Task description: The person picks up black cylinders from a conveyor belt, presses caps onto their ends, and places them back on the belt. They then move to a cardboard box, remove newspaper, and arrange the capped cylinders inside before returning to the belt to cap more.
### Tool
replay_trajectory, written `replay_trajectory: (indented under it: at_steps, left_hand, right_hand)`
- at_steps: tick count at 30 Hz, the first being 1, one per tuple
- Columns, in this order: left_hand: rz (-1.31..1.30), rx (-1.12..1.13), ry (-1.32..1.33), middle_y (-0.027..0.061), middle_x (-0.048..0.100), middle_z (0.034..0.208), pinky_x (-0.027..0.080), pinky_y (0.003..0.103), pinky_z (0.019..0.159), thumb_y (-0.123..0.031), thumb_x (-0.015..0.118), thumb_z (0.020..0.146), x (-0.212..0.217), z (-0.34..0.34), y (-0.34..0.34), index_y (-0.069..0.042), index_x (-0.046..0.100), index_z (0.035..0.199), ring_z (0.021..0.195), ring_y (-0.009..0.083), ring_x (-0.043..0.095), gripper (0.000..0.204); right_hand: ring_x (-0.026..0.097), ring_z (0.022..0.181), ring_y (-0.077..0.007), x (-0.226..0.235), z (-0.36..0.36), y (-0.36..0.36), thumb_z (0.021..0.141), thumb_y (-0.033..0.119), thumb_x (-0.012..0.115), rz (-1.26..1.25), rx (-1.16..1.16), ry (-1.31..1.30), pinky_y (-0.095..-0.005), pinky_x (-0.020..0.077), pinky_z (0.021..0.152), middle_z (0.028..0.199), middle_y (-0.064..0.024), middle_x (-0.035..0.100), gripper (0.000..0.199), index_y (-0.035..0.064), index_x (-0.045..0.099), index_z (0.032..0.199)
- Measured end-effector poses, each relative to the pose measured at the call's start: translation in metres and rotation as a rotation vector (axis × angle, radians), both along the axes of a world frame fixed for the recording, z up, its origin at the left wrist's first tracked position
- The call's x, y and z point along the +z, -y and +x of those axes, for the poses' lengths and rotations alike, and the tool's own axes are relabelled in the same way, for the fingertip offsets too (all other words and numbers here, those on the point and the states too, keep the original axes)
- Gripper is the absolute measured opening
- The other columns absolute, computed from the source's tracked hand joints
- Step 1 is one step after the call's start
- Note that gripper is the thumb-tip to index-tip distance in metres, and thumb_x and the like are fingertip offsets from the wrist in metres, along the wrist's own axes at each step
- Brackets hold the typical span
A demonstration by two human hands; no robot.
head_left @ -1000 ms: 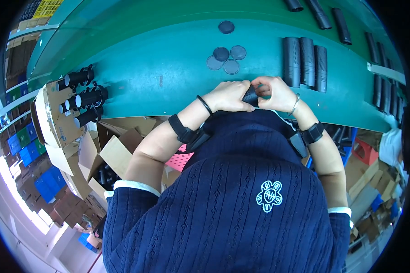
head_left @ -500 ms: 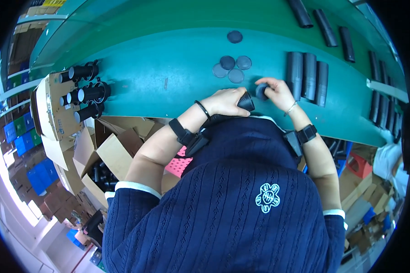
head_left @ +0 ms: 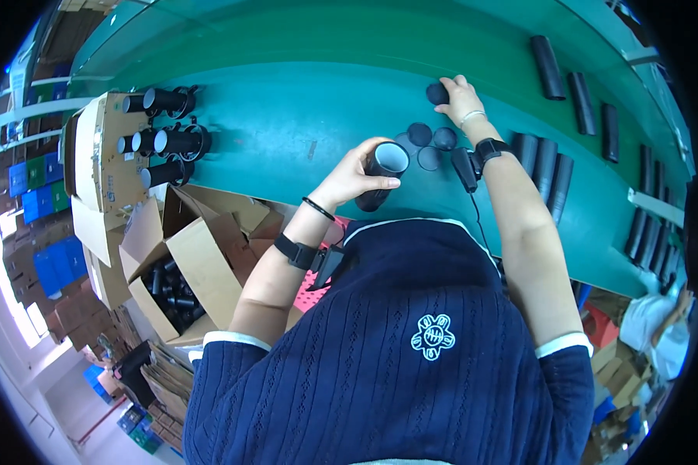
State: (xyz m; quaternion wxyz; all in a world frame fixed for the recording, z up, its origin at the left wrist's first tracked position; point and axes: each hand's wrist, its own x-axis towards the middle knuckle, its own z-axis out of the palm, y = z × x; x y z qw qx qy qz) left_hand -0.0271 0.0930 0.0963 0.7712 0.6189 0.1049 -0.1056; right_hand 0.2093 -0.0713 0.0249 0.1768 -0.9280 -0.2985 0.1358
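My left hand (head_left: 362, 177) is wrapped round a black tube (head_left: 374, 200), held tilted close to my body. The tube's open end points up and shows a pale inner wall; its lower end is hidden from me. Farther out on the table, my right hand (head_left: 463, 101) grips a dark round disc (head_left: 436, 94) by its right edge, between thumb and fingers. Between my hands lie several similar discs, some overlapping, among them a dark one (head_left: 419, 133) and a greyer one (head_left: 429, 159).
Dark tubes (head_left: 544, 167) lie right of my right forearm, with more (head_left: 548, 68) beyond. At the left edge, black tubes with ring fittings (head_left: 180, 142) sit by a cardboard box (head_left: 120, 178). An open carton (head_left: 202, 260) of black parts stands below the green table (head_left: 279, 116).
My left hand has turned the tube from lying sideways to open end up. My right hand has moved from beside the tube to the far disc. The disc it held before is out of sight.
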Motion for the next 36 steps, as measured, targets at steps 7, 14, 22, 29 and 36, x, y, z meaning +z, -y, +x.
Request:
replay_trajectory:
  at_steps: [7, 14, 22, 29, 36]
  left_hand:
    - [-0.294, 0.086, -0.061, 0.0041, 0.058, 0.116, 0.042, 0.031, 0.097, -0.008, 0.074, 0.079, -0.001, 0.003, -0.011, -0.005, 0.046, 0.131, 0.11, 0.0143, 0.054, 0.06]
    - [-0.306, -0.183, -0.005, 0.0021, 0.052, 0.124, 0.042, 0.029, 0.097, -0.008, 0.08, 0.071, 0.02, 0.02, -0.004, -0.008, 0.049, 0.13, 0.115, 0.0138, 0.049, 0.066]
    - [-0.275, -0.277, 0.05, 0.0023, 0.051, 0.123, 0.047, 0.027, 0.089, -0.009, 0.08, 0.073, 0.022, 0.029, 0.023, -0.009, 0.05, 0.128, 0.111, 0.0133, 0.05, 0.063]
    - [-0.144, -0.398, 0.066, 0.0062, 0.052, 0.124, 0.037, 0.031, 0.102, -0.012, 0.082, 0.071, 0.024, 0.031, 0.029, -0.006, 0.05, 0.127, 0.117, 0.0169, 0.048, 0.065]
    - [0.153, -0.341, 0.243, 0.0084, 0.046, 0.127, 0.036, 0.034, 0.102, -0.021, 0.08, 0.074, -0.006, 0.026, 0.029, -0.006, 0.05, 0.127, 0.121, 0.0221, 0.044, 0.064]
  right_hand:
    - [0.062, 0.09, -0.021, 0.015, -0.017, 0.026, 0.07, -0.001, 0.073, 0.372, 0.033, -0.348, -0.0314, 0.0524, 0.077, 0.107, -0.0119, 0.058, 0.054, 0.0039, 0.052, 0.12]
    - [0.056, 0.1, -0.0137, 0.083, -0.099, 0.042, 0.07, -0.014, 0.067, 0.832, 0.028, -0.631, -0.0257, 0.0492, 0.08, 0.115, -0.0069, 0.05, 0.06, -0.0007, 0.048, 0.125]
    - [0.057, 0.104, -0.0151, 0.095, -0.106, 0.068, 0.077, -0.009, 0.064, 0.94, 0.049, -0.697, -0.0261, 0.0496, 0.082, 0.116, -0.0075, 0.055, 0.056, 0.0005, 0.046, 0.129]
    - [0.065, 0.082, -0.0205, 0.092, -0.109, 0.087, 0.1, 0.036, 0.043, 0.941, -0.092, -1.67, -0.0314, 0.0563, 0.075, 0.109, -0.0143, 0.06, 0.055, -0.0046, 0.038, 0.138]
    - [0.064, 0.082, -0.0219, 0.073, -0.11, 0.098, 0.094, 0.035, 0.055, 1.159, -0.217, -1.505, -0.0307, 0.0567, 0.075, 0.116, -0.0192, 0.056, 0.058, 0.0008, 0.037, 0.137]
